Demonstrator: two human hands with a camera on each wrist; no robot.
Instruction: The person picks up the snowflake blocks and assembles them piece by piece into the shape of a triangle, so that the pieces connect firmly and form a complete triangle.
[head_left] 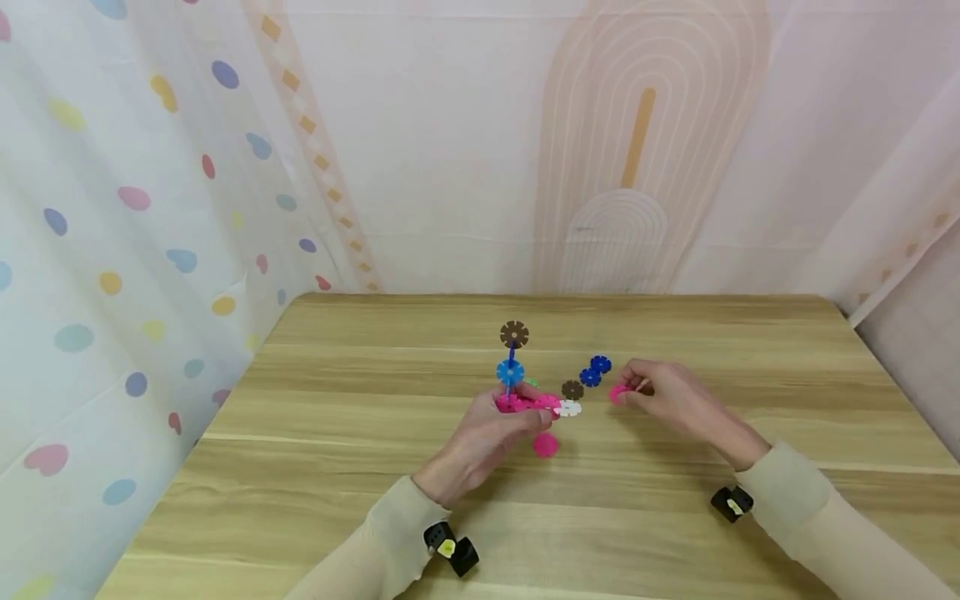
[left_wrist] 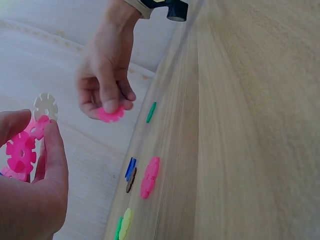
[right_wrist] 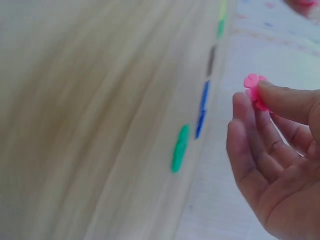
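Observation:
My left hand (head_left: 491,433) grips a built piece of snowflake discs (head_left: 525,402): pink discs at the base, a white disc (head_left: 569,408) at its right end, and a stem with a light blue disc (head_left: 510,372) and a brown disc (head_left: 514,334) on top. In the left wrist view the pink discs (left_wrist: 21,152) sit between my thumb and fingers. My right hand (head_left: 671,400) pinches a single pink disc (head_left: 618,393), also seen as the pink disc (right_wrist: 254,90) and the pink disc (left_wrist: 110,115), held just above the table.
Loose discs lie on the wooden table (head_left: 337,467): a pink one (head_left: 545,445), a brown one (head_left: 572,389), two dark blue ones (head_left: 595,371) and a green one (right_wrist: 180,147). Curtains hang to the left and behind.

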